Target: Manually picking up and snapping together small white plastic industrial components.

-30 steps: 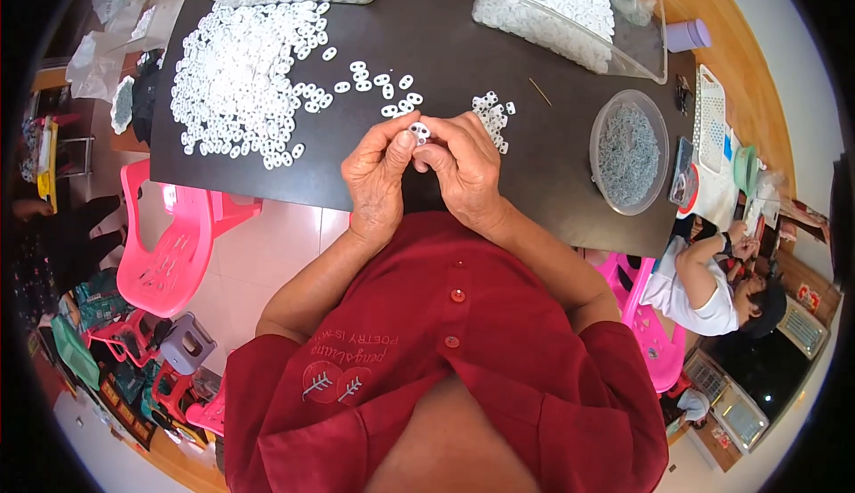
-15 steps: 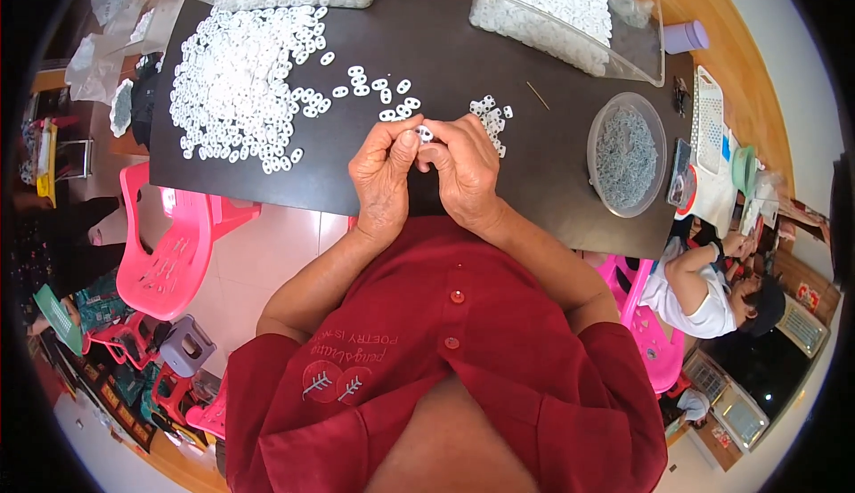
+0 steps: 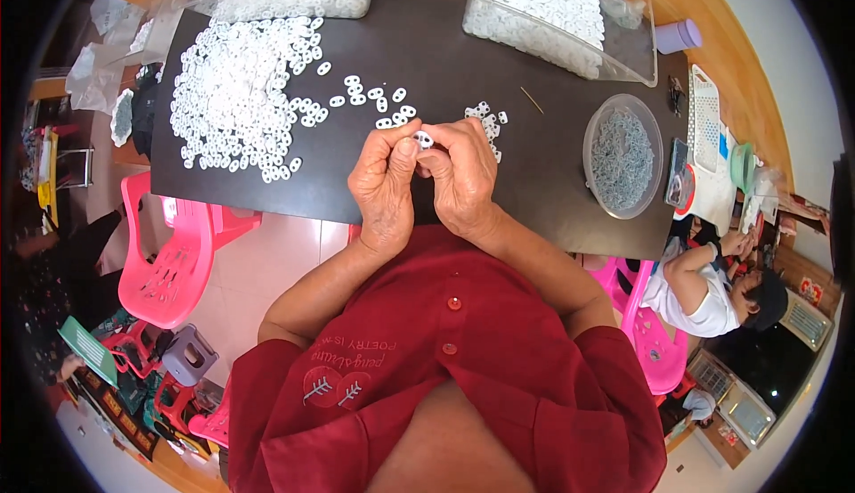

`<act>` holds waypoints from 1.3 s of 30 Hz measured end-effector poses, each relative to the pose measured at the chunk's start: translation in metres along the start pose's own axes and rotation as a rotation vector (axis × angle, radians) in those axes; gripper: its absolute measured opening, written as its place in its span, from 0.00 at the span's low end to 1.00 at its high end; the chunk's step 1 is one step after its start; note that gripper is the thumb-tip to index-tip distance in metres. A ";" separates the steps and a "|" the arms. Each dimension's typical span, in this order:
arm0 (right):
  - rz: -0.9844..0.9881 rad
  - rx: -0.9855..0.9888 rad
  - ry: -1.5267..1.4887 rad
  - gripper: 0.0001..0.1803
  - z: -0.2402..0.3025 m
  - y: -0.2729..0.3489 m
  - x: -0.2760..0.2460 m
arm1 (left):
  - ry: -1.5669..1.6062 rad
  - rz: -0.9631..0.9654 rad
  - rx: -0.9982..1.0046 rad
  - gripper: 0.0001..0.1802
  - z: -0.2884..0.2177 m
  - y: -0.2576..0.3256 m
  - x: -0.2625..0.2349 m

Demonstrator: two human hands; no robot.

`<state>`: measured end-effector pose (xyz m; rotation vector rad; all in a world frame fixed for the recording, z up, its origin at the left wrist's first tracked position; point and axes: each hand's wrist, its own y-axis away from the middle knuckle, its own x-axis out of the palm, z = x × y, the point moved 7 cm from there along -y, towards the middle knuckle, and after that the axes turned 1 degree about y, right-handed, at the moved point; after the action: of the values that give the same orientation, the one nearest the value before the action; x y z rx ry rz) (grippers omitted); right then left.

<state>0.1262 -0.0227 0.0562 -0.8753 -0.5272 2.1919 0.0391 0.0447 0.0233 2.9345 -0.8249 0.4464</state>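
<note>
Between my fingertips is a small white oval plastic piece with two dark holes (image 3: 425,139). My left hand (image 3: 383,181) pinches it from the left, thumb and index finger closed. My right hand (image 3: 463,177) grips its right side, fingers curled; whatever lies behind them is hidden. Several loose white pieces (image 3: 393,108) lie just beyond my left hand. Past my right fingers is a small cluster of similar pieces (image 3: 486,119). A large heap of them (image 3: 236,97) covers the table's left part.
On the dark table (image 3: 552,199) stands a round clear tub (image 3: 661,172) of small grey metal parts, right. Two clear bins (image 3: 352,5) (image 3: 614,70) of white pieces stand at the back. A thin brass-coloured stick (image 3: 532,99) lies between. Pink chairs (image 3: 169,275) and a person in white (image 3: 681,293) are nearby.
My hands keep the white piece pinched in nearly the same place, with its holed face now tilted more into view. The whole view has shifted slightly. At the far left, another person has moved.
</note>
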 end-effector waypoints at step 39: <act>-0.197 -0.106 0.700 0.09 -0.090 -0.127 -0.144 | -0.186 0.063 -0.140 0.14 0.037 -0.031 -0.007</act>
<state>0.3241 -0.0348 0.1308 -1.4857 -0.3577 1.5498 0.0591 0.0701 -0.0134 2.8569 -0.9296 0.1135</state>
